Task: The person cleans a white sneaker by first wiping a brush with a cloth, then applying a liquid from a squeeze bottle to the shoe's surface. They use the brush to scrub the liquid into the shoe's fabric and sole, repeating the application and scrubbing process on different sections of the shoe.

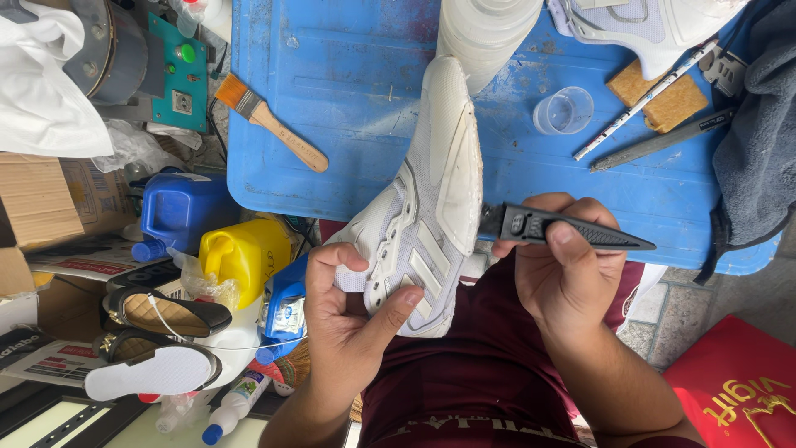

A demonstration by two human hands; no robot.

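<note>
Left hand (352, 319) is wrapped around a white sneaker (423, 207), thumb and fingers closed on its upper, holding it sole-edge up over the lap, just in front of the blue bench (348, 99). Right hand (564, 270) is closed tight on a black utility knife (572, 231), tip right at the sole seam. Looks like sole-separating work, so it wants a steady, shallow cut. Beyond the sneaker on the bench: paintbrush (269, 120), clear cup (564, 110), second shoe (647, 29).

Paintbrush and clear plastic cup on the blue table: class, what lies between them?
In the head view, the white sneaker held in the left hand crosses between the paintbrush and the clear cup.
</note>
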